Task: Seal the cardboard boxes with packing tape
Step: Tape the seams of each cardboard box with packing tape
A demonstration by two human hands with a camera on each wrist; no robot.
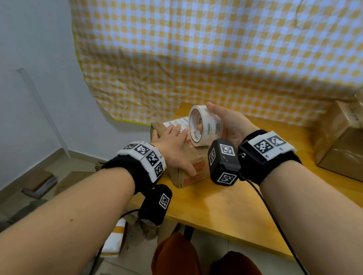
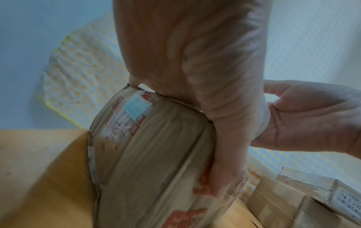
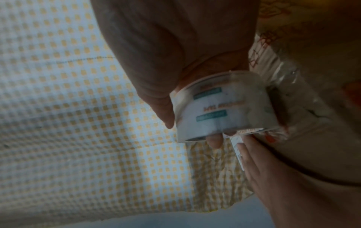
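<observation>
A small brown cardboard box (image 1: pixel 192 169) with red print and a white shipping label (image 1: pixel 178 123) sits near the left edge of the yellow table (image 1: pixel 225 204). My left hand (image 1: pixel 171 145) lies flat on the box top (image 2: pixel 148 154), fingers spread, thumb down its near side. My right hand (image 1: pixel 229 123) grips a roll of clear packing tape (image 1: pixel 204 126) upright over the box's right part. In the right wrist view a strip of clear tape (image 3: pixel 289 86) runs from the roll (image 3: pixel 220 108) onto the box.
A larger taped cardboard box (image 1: pixel 348 146) stands at the table's right end, also seen as a box (image 2: pixel 304 205) in the left wrist view. A yellow checked cloth (image 1: pixel 222 55) hangs behind the table. Flattened cardboard and parcels (image 1: pixel 41 182) lie on the floor to the left.
</observation>
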